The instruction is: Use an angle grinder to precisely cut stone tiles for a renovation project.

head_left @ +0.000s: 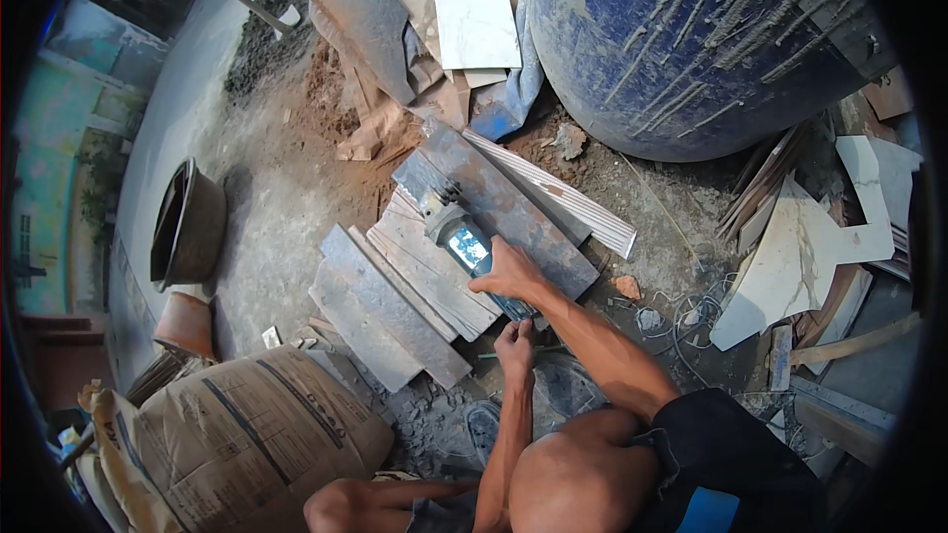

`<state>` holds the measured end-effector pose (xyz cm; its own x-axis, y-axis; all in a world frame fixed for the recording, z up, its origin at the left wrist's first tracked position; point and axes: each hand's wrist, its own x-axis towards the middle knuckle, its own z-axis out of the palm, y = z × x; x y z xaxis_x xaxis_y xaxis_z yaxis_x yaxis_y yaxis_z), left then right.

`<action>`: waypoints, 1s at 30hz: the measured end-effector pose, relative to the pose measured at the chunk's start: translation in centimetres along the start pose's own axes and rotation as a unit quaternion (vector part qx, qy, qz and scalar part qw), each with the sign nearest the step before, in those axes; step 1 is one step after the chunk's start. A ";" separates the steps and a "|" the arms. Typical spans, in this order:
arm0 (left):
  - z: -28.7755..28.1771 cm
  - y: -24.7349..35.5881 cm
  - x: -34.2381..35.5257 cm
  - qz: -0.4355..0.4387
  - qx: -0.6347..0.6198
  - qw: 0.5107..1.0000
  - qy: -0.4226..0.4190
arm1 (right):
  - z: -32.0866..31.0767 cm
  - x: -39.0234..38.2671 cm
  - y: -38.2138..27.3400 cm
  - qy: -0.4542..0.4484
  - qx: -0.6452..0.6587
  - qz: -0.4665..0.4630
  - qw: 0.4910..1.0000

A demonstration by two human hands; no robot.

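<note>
An angle grinder [468,249] lies slantwise over a stack of tile pieces, its head pointing up and left. My right hand [511,271] is wrapped round the grinder's body. At the tool's rear end my left hand [514,343] is closed, fingers pinched against it; the exact grip is partly hidden. Beneath the grinder's head is a long grey slab [518,207] with brownish stains. Pale cut tile strips [425,262] lie beside it, and a grey slab piece [390,306] sits nearer to me. The cutting disc cannot be made out clearly.
A large blue drum [671,49] splashed with mortar stands at far right. White tile offcuts [780,257] and tangled wire [681,321] lie to the right. At left are a dark tub [202,227], a clay-coloured pot [188,324] and a brown paper sack [257,424]. A white slab [476,5] rests behind.
</note>
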<state>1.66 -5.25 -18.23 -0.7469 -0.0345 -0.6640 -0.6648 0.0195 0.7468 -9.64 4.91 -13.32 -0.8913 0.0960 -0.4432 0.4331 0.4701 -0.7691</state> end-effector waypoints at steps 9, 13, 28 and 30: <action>0.0 0.0 -0.1 0.011 0.026 0.999 0.018 | 0.0 -0.7 0.1 0.000 -0.004 0.009 1.000; 0.0 0.0 -0.1 0.005 0.017 1.000 0.011 | -0.1 -1.0 0.1 -0.005 -0.010 0.016 1.000; -0.5 -1.0 0.6 0.018 0.018 1.000 0.003 | -0.4 -1.2 0.2 -0.022 -0.009 0.031 0.999; -0.5 -0.8 0.4 0.017 0.012 1.000 0.001 | -0.6 -1.2 0.3 -0.036 -0.004 0.039 0.999</action>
<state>1.91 -5.75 -19.13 -0.7692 -0.0347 -0.6381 -0.6390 0.0451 0.7679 -8.55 5.43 -12.76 -0.8428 0.0696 -0.5337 0.4996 0.4701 -0.7276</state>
